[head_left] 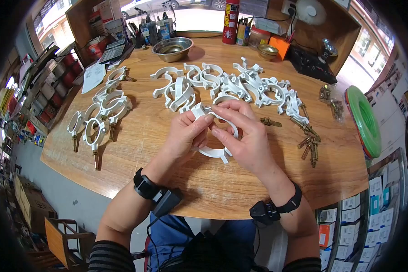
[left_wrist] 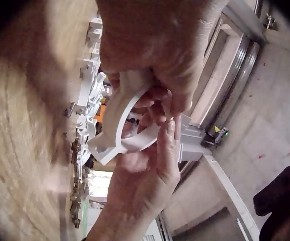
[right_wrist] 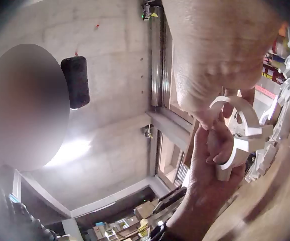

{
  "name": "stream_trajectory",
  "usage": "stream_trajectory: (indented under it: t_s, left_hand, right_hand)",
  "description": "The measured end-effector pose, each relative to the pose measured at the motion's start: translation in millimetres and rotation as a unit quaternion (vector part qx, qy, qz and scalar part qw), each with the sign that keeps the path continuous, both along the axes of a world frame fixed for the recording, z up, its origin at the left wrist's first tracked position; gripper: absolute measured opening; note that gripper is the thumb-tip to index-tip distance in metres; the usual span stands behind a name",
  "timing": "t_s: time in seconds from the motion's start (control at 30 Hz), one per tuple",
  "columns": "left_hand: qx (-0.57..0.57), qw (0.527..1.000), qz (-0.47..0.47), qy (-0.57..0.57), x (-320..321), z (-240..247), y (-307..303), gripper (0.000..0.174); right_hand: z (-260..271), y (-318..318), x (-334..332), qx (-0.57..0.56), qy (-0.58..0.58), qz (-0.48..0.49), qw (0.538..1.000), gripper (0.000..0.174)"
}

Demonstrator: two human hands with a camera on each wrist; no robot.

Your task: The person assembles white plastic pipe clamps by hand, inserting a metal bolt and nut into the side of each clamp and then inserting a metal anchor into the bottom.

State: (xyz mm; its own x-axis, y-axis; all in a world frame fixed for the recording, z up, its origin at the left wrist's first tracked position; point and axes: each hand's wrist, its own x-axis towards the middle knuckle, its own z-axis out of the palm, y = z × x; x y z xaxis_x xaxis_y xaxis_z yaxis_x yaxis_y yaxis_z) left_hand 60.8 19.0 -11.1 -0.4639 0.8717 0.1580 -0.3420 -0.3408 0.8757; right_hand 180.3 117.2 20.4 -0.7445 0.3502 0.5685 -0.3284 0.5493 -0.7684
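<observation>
Head view: both hands meet over the middle of the wooden tabletop, holding one white pipe clamp between them, just above the wood. The left hand pinches the clamp's upper left lug between thumb and bent fingers, while the right hand curls its fingers over the upper arc of the ring and lays its thumb against the inner side. The wrist views show the same hold from below: the ring is made of two half-shells, with a squared lug standing out at the joint. Whether the two halves are fully closed together cannot be told. Just behind the hands lies a spread of loose white clamp halves. At the left side lies a group of assembled clamps, each with a brass screw shank sticking out. To the right of the hands lie scattered brass screws, one of them nearer the right hand. A steel bowl stands at the far edge, and a green coil hangs off the right side.
</observation>
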Motion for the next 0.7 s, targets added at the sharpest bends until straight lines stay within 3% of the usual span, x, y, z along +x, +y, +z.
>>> stream_trajectory:
  t_s: [0.23,0.3,0.47,0.53,0.57,0.63,0.7]
  left_hand:
    - [-0.053,0.998,-0.024,0.008,3,11,-4,0.015]
    - [-0.055,0.998,-0.029,0.006,5,13,-6,0.015]
    - [-0.087,0.995,0.003,0.051,13,22,-5,0.023]
    - [-0.001,0.991,-0.022,-0.130,16,28,-5,0.039]
    - [-0.002,0.991,-0.023,-0.131,15,27,-4,0.039]
    - [0.010,0.988,-0.061,-0.139,12,24,-6,0.049]
    - [0.023,0.984,-0.071,-0.161,9,20,-6,0.043]
  right_hand:
    - [-6,4,-1,0.018,-0.002,-0.029,0.999,0.030]
    - [0,1,2,0.002,-0.049,0.017,0.999,0.029]
    - [-7,4,-5,0.024,0.004,0.010,1.000,0.025]
    - [-11,9,-6,-0.026,-0.002,-0.006,1.000,0.020]
    - [-11,8,-5,-0.026,-0.003,-0.008,1.000,0.020]
    - [-9,6,-6,-0.159,-0.021,0.018,0.987,0.015]
    - [-12,7,-8,-0.195,-0.026,0.030,0.980,0.013]
